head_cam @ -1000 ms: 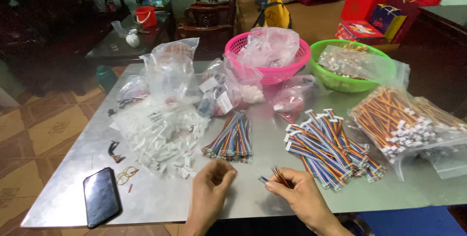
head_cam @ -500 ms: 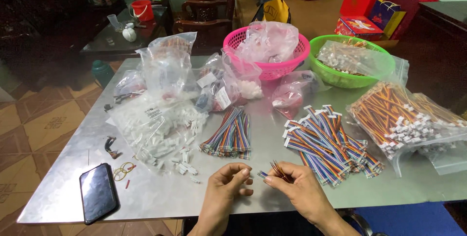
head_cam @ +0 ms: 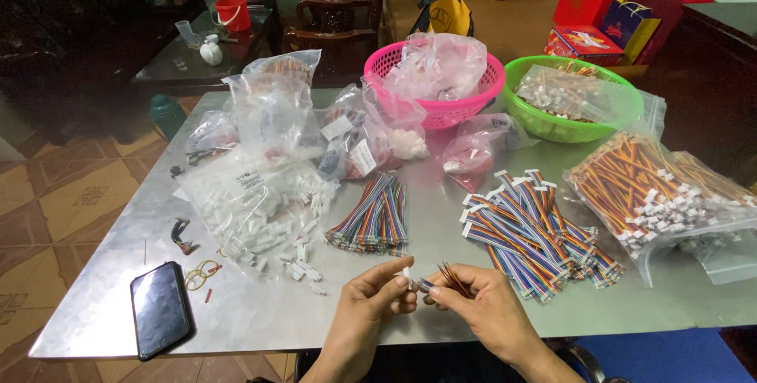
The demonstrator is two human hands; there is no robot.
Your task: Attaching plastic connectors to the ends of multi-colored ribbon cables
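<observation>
My left hand (head_cam: 377,302) pinches a small white plastic connector (head_cam: 407,274) between thumb and fingers at the near edge of the metal table (head_cam: 441,225). My right hand (head_cam: 481,304) holds a short rainbow ribbon wire (head_cam: 451,276), its end touching the connector. Both hands meet just above the tabletop. A loose pile of white connectors (head_cam: 268,221) lies on clear plastic to the left. A bundle of bare rainbow wires (head_cam: 374,217) sits ahead, and finished wires with white plugs (head_cam: 536,229) lie to the right.
A black phone (head_cam: 160,318) and rubber bands (head_cam: 202,275) lie at the near left. A pink basket (head_cam: 438,83) and a green basket (head_cam: 568,95) hold plastic bags at the back. A bag of orange-striped wires (head_cam: 662,194) fills the right side. Wooden chairs stand beyond.
My left hand moved in from the left to meet my right hand, and the connector now touches the wire end. The view has shifted slightly.
</observation>
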